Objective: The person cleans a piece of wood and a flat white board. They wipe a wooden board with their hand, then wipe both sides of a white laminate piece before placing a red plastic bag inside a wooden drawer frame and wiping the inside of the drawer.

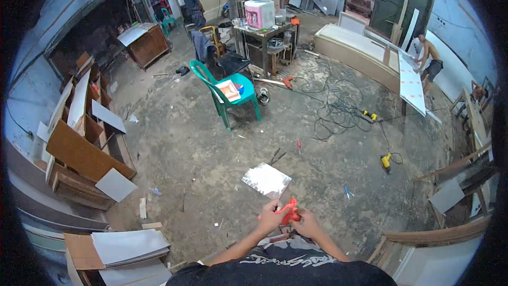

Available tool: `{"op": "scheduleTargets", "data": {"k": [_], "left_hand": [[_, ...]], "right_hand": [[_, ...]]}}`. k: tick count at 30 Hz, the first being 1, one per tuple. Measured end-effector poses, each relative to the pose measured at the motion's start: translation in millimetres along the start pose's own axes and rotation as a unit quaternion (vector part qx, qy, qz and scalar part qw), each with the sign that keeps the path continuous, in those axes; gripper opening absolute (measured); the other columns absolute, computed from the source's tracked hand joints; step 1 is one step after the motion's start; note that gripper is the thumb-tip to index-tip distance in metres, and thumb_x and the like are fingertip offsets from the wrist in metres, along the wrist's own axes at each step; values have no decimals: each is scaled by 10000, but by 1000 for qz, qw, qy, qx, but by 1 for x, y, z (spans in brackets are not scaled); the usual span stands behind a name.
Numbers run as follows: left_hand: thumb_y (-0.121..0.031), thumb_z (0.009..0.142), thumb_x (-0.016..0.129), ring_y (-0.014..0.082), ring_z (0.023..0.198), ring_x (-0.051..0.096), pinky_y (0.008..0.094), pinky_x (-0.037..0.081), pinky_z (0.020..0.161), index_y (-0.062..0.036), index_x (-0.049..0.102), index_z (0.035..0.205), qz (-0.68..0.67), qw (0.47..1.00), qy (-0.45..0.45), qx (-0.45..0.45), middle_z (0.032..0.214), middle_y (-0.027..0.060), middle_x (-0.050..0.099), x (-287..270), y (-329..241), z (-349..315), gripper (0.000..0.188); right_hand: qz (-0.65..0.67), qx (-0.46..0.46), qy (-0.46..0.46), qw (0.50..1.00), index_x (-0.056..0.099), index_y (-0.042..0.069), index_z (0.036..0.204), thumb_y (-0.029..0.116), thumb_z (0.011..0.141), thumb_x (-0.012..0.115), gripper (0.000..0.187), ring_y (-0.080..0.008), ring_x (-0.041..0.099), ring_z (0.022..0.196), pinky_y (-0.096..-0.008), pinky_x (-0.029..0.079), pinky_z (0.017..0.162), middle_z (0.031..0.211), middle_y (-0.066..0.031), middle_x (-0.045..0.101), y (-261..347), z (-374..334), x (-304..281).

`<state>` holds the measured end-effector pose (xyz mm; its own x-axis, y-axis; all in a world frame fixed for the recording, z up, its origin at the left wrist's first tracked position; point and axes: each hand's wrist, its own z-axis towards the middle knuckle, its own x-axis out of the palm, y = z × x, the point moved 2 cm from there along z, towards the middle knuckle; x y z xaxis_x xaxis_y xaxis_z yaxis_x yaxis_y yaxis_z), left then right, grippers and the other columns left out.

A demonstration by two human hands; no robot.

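Observation:
Close in front of my body, my left hand (271,217) and my right hand (306,224) are both closed on a bright red-orange object (290,213). Its shape looks loose and irregular, and I cannot make out its exact kind; the fingers hide part of it. Just beyond my hands a shiny silvery sheet (266,179) lies on the concrete floor. Dark-handled pliers or pincers (277,155) rest at its far edge. Farther off lies a red-handled tool (299,146), and to the right a small blue tool (347,193).
A green plastic chair (241,86) stands ahead. Tangled black cables (341,107) and a yellow power tool (386,163) lie to the right. Wooden cabinet parts (87,151) line the left. A co-worker (431,61) bends over a white panel (411,86); another person (192,2) stands at the back.

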<state>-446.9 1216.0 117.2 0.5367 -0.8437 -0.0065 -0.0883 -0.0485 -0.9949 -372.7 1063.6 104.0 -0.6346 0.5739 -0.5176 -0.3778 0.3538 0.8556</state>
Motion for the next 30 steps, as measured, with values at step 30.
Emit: {"op": "scheduleTargets", "data": {"k": [30], "left_hand": [[12, 735, 624, 72, 622, 566, 211, 452, 574, -11, 676, 781, 67, 988, 116, 75, 725, 20, 648, -3, -6, 19, 73]], "right_hand": [[-15, 22, -44, 999, 580, 120, 1073, 392, 795, 675, 401, -332, 634, 694, -421, 492, 626, 754, -128, 642, 11, -16, 9]]}}
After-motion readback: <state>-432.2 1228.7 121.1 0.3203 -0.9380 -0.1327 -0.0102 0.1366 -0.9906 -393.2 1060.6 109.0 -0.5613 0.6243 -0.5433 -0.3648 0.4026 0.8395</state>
